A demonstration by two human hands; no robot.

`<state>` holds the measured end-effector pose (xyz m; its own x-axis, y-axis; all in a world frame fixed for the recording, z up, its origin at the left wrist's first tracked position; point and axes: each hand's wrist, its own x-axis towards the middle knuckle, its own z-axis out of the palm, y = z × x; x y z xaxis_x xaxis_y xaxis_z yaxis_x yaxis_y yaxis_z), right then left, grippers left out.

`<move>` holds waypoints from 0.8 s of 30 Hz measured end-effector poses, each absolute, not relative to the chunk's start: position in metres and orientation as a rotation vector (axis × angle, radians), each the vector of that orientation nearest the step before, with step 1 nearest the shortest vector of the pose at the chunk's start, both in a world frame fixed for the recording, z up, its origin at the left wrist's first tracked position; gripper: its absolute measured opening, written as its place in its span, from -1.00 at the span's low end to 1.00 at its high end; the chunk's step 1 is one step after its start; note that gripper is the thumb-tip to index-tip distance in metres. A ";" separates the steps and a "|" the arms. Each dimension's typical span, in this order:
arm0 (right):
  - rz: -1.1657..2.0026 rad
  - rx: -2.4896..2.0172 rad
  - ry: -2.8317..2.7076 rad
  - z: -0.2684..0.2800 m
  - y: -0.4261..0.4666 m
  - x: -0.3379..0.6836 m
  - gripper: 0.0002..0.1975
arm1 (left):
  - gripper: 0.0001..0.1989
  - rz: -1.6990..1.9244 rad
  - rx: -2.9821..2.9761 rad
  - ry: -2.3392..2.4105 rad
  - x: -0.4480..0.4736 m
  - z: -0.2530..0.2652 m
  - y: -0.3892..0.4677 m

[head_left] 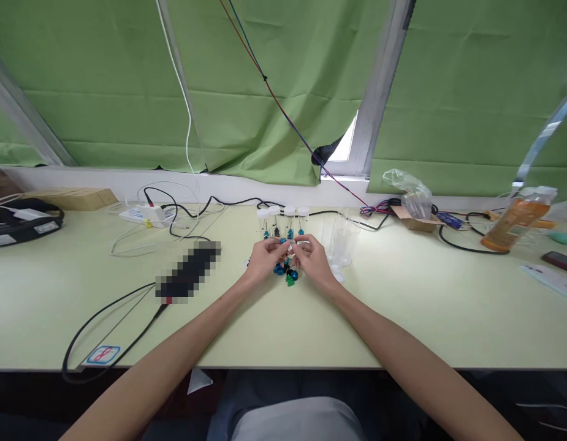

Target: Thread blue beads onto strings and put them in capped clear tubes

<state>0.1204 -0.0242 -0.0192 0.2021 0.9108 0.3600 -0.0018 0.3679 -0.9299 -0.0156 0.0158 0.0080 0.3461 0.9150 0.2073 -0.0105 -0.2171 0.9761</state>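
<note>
My left hand (265, 257) and my right hand (311, 256) meet over the middle of the table, fingertips pinched close together. Between them is a small blue piece (284, 241), too small to name. Below the fingers lies a little pile of blue and black parts (278, 268), with a green piece (290, 280) at its near edge. Just behind the hands stand several clear tubes with white caps (289, 211), with small blue or dark figures inside. To the right of my right hand are clear empty tubes (342, 242) and loose white caps (337, 272).
A black device (186, 272), partly blurred out, lies at left with its cable looping over the table's front edge. Behind are a power strip (148, 214) and cables. At right stand a small cardboard box (414, 220), an orange bottle (517, 217) and a phone (561, 261).
</note>
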 end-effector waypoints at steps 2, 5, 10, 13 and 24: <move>0.815 -0.984 -1.196 -0.020 -0.024 0.119 -0.68 | -0.55 1.087 1.512 0.855 -0.015 0.008 0.017; 0.803 -0.978 -1.198 -0.022 -0.023 0.119 -0.70 | -0.56 1.078 1.504 0.859 -0.015 0.007 0.018; 0.801 -0.985 -1.222 -0.023 -0.021 0.119 -0.70 | -0.59 1.075 1.523 0.853 -0.016 0.007 0.016; 0.794 -0.991 -1.250 -0.024 -0.022 0.119 -0.70 | -0.59 1.068 1.554 0.850 -0.017 0.007 0.016; 0.671 -1.143 -1.336 -0.017 -0.028 0.121 -0.58 | -0.58 1.025 1.581 0.813 -0.018 0.001 0.022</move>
<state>0.1205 -0.0282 -0.0166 0.1754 0.9026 0.3930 0.2235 0.3523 -0.9088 -0.0181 0.0215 0.0014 0.4054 0.8892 0.2121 0.0037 -0.2337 0.9723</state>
